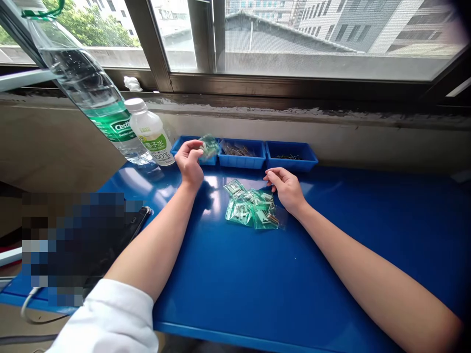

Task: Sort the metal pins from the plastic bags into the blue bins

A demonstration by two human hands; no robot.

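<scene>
My left hand (190, 162) pinches a small clear green bag (209, 148) over the left blue bin (180, 142). My right hand (287, 188) is closed, thumb against fingers, in front of the right blue bin (311, 156); whatever it may hold is too small to make out. Between my forearms, several green plastic bags (241, 211) with metal pieces inside lie in an overlapping pile on the blue table (235, 279). The middle bin (241, 162) has long thin brownish pieces in it, and a few dark thin pieces lie in the right bin.
A large water bottle (88, 88) and a smaller white-capped bottle (152, 132) stand at the back left. A dark, partly blurred device (110, 240) lies at the left edge. Behind the bins is the wall below the window.
</scene>
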